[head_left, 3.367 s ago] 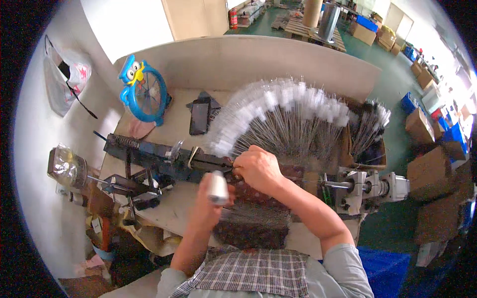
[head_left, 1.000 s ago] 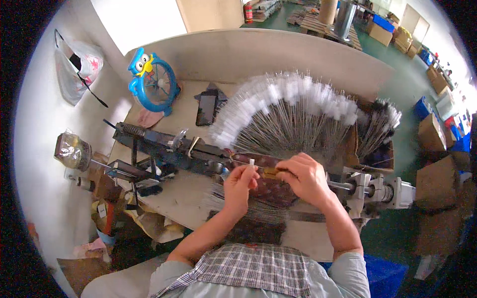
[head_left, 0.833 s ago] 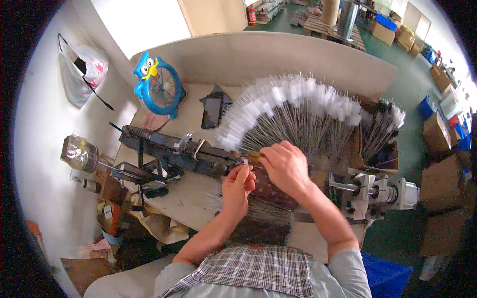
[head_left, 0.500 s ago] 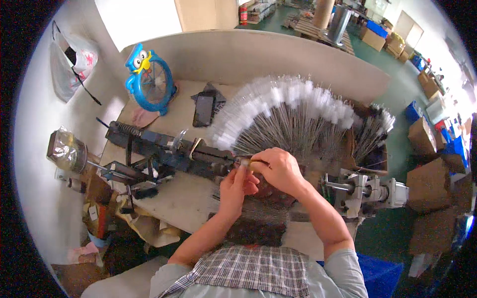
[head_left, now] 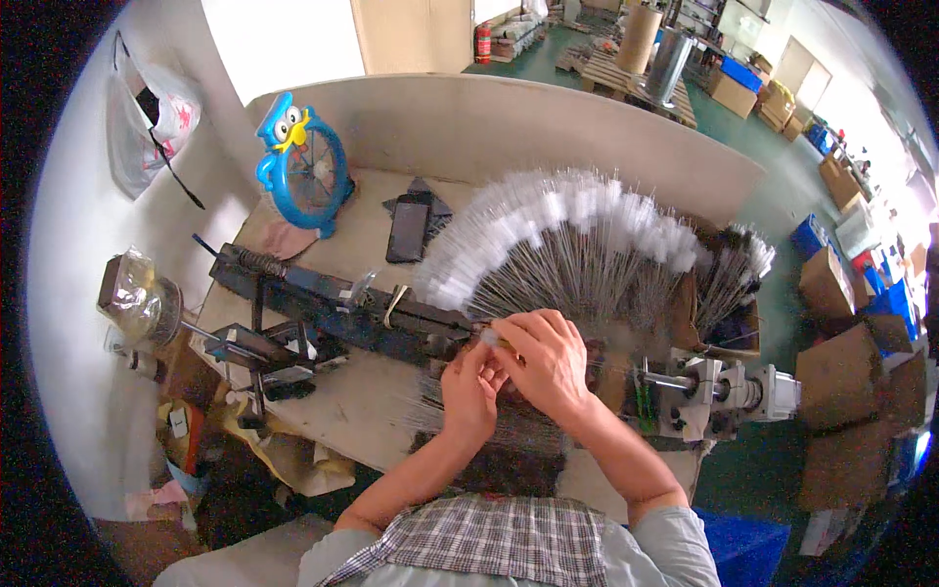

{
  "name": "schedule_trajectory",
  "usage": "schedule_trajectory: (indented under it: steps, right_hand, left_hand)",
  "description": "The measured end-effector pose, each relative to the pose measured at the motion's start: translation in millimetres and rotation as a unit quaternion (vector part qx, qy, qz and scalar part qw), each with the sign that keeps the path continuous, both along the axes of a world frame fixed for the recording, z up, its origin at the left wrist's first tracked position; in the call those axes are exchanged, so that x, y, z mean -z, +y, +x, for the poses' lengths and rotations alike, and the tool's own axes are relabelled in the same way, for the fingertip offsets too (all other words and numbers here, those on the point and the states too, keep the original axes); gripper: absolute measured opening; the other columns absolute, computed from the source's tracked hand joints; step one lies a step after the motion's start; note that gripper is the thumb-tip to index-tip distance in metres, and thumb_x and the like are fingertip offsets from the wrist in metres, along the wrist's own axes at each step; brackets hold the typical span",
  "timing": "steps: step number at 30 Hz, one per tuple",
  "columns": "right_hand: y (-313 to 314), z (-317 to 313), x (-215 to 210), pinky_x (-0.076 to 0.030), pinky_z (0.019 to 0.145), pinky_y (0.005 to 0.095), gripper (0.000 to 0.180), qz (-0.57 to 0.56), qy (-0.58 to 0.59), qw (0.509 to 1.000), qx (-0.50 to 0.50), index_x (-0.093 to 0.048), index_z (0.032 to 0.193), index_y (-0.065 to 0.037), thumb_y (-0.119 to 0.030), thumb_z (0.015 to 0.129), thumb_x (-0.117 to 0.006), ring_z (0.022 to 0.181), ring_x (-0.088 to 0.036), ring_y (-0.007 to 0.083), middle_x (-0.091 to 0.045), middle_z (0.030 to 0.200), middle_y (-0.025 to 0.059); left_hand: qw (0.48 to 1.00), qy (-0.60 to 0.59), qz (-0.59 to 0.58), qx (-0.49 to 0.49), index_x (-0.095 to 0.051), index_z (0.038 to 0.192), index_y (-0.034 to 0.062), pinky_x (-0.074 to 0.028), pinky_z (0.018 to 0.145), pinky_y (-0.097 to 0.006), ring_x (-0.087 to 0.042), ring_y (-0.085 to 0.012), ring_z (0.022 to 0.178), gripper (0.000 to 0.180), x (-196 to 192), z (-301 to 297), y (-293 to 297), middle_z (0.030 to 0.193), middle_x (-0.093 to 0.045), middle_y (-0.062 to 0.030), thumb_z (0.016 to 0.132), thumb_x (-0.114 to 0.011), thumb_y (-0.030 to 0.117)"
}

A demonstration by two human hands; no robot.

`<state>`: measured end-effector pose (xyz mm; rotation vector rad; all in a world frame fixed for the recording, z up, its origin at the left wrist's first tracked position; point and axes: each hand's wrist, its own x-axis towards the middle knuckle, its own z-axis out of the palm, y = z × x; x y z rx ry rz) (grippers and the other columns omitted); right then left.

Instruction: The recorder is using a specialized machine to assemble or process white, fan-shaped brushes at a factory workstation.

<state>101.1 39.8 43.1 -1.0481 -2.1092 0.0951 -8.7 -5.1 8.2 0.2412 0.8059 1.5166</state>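
Note:
My left hand (head_left: 471, 393) and my right hand (head_left: 550, 362) meet at the right end of a long dark metal machine (head_left: 337, 305). Both are closed, fingertips together around a small whitish piece (head_left: 488, 337); its kind is too small and too covered to tell. Just beyond my hands, a large fan of thin wire-stemmed brushes (head_left: 577, 256) lies with white bristle heads pointing away from me. Below my wrists, a dark pile of thin wires (head_left: 504, 460) lies at the table's near edge.
A blue cartoon-bird fan (head_left: 311, 176) and a black phone (head_left: 408, 231) stand and lie on the table (head_left: 377, 186) at the back left. A box of more brushes (head_left: 729, 293) is at the right, behind a metal motor unit (head_left: 719, 391). A low partition (head_left: 509, 127) bounds the far side.
My right hand has turned and closed in over the small piece, its fingers now nearer my left fingertips. The whole view has shifted slightly downward.

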Motion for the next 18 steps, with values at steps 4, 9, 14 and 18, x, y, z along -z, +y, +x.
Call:
schedule_trajectory:
  steps: [4, 9, 14, 18]
  right_hand:
    - [1.7, 5.9, -1.8, -0.044, 0.077, 0.0361, 0.025, 0.008, -0.030, 0.999, -0.041, -0.065, 0.093, -0.018, -0.020, 0.068, -0.067, 0.092, -0.056, 0.0214, -0.061, 0.094, -0.0011]
    - [3.5, 24.9, 0.8, -0.044, 0.077, 0.0354, 0.027, -0.004, -0.016, 0.998, -0.058, -0.066, 0.095, -0.018, -0.019, 0.068, -0.067, 0.091, -0.056, 0.0209, -0.061, 0.094, -0.0012]
    - [2.8, 20.6, -7.2, -0.045, 0.076, 0.0360, 0.025, -0.013, 0.008, 0.998, -0.069, -0.067, 0.093, -0.017, -0.019, 0.068, -0.067, 0.090, -0.056, 0.0211, -0.062, 0.092, -0.0005]
    - [1.5, 11.1, -2.2, -0.045, 0.076, 0.0359, 0.026, -0.032, -0.002, 0.997, -0.065, -0.067, 0.094, -0.017, -0.018, 0.068, -0.067, 0.091, -0.056, 0.0226, -0.062, 0.095, 0.0003]
  left_hand:
    - [0.999, 0.009, -0.023, -0.044, -0.054, 0.092, 0.0078, -0.048, 0.075, -0.027, -0.057, -0.0115, 0.087, 0.008, 3.6, 6.2, 2.1, 0.091, -0.057, -0.0017, 0.088, -0.054, 0.015]
    - [0.996, 0.037, -0.040, -0.069, -0.053, 0.085, 0.0083, -0.049, 0.070, -0.027, -0.055, -0.0104, 0.072, 0.006, -6.7, 13.1, 4.3, 0.075, -0.053, 0.0003, 0.085, -0.058, 0.011]
    - [0.997, 0.037, -0.004, -0.071, -0.058, 0.088, 0.0057, -0.048, 0.072, -0.027, -0.059, -0.0109, 0.074, 0.004, 6.8, 9.7, 3.4, 0.082, -0.061, -0.0024, 0.085, -0.058, 0.008]
    - [0.999, 0.007, -0.005, -0.052, -0.058, 0.089, 0.0050, -0.048, 0.073, -0.027, -0.059, -0.0108, 0.075, 0.006, 8.6, 4.8, 3.9, 0.082, -0.060, -0.0018, 0.085, -0.057, 0.009]
